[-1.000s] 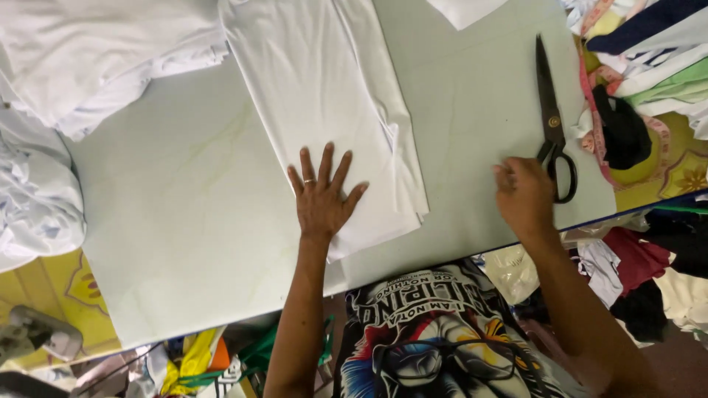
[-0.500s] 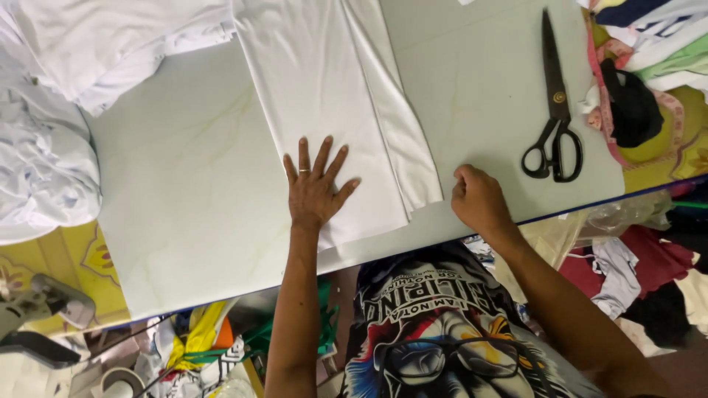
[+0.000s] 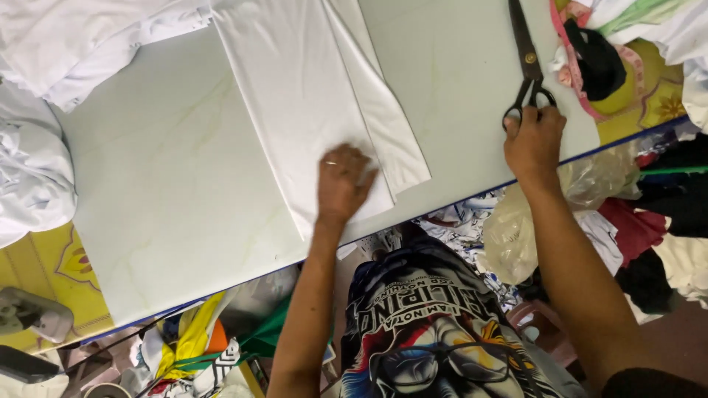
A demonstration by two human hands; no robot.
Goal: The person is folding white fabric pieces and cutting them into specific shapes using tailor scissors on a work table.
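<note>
Pressing folded white fabric (image 3: 310,110) flat to the table (image 3: 169,221), the left hand (image 3: 343,180) pins it against slipping; the right hand (image 3: 534,141) closes over the black scissors (image 3: 525,63) just beyond, blades pointing away.

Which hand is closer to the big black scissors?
The right hand. It is at the handle loops of the scissors, touching them at the table's near edge. The left hand is well off to the side, pressing on the folded white cloth.
</note>
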